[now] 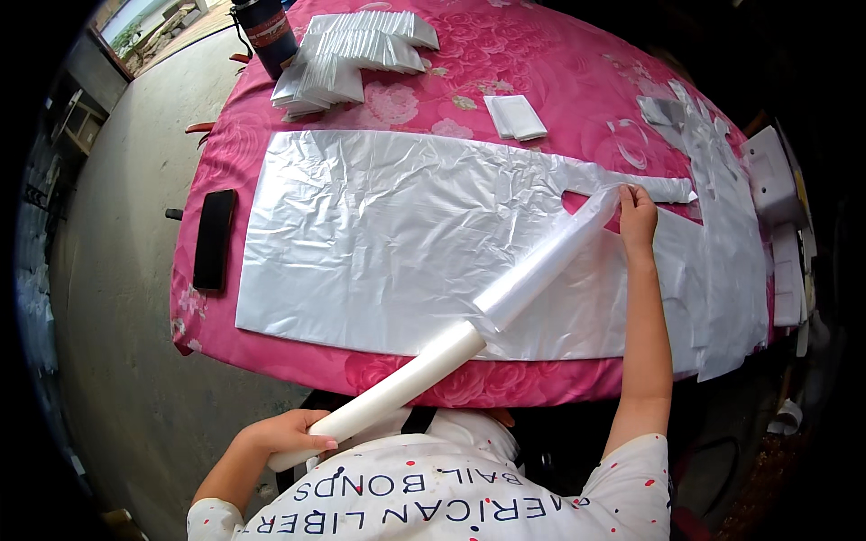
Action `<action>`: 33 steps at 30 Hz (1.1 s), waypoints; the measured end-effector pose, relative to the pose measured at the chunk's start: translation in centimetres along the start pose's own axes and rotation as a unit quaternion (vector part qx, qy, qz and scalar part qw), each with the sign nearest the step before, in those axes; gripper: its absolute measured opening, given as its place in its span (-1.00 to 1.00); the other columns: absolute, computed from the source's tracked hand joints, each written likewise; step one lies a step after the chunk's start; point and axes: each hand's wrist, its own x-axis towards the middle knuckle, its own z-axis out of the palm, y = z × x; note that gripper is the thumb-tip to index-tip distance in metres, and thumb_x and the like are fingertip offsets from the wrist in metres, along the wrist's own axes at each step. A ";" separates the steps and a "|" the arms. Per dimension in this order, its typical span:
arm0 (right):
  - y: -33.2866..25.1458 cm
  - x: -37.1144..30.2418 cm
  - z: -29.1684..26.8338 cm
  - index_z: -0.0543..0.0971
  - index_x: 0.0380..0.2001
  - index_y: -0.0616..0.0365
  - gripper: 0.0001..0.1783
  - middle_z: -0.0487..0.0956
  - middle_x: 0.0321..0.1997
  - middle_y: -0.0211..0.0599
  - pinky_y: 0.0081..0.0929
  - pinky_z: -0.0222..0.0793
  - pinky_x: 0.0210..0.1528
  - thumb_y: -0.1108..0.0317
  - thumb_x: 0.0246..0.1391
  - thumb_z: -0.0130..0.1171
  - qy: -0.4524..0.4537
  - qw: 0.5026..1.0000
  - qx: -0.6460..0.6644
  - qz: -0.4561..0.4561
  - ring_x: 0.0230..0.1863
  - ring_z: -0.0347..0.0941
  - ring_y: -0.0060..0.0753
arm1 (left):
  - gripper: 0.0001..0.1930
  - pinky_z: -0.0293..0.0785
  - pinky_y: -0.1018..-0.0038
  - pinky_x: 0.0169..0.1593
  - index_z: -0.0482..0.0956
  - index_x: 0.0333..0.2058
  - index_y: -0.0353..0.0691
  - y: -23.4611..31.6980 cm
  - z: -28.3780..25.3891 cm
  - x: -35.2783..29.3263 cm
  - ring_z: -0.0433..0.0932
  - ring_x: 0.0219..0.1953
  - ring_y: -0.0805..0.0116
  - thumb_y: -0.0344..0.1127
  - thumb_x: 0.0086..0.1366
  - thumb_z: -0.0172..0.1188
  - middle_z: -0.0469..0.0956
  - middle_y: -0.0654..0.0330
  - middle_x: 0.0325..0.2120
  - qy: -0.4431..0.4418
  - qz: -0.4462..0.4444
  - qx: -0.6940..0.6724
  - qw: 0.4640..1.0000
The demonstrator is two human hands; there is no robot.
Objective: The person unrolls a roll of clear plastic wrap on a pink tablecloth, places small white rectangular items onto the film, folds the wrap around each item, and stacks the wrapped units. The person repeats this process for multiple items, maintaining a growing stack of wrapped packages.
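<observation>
Gripping white roll [397,383] in left hand [287,432], pinching clear sleeve [548,261] in right hand [638,214]; seemingly finished folding packets [332,77] beyond left, not yet flat bag [388,234] beneath right

Under a pink rose-patterned cloth [541,383], a broad table [550,54]. Left of the table, bare grey floor [117,216], smooth and slightly mottled. Beyond the table's far left corner, an opening [153,32] bright with daylight, with stones [168,38] and greenery [128,36] outside. Well left of the table, a grey wall panel [96,76] and a dim shelf-like frame [79,124]. To the table's right and past its far right edge, deep shadow.
</observation>
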 end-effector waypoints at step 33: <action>-13.5 -16.1 2.9 0.41 0.03 0.15 -0.44 0.45 -0.02 -0.17 -0.32 0.27 0.03 0.20 -0.07 0.22 -0.387 0.883 -0.046 -0.260 -0.01 0.33 -0.10 | -0.21 -0.17 0.20 0.31 0.16 0.15 -0.45 11.4 6.8 13.5 0.01 0.29 0.09 0.20 0.19 -0.19 0.10 -0.06 0.21 0.132 0.456 0.685 0.552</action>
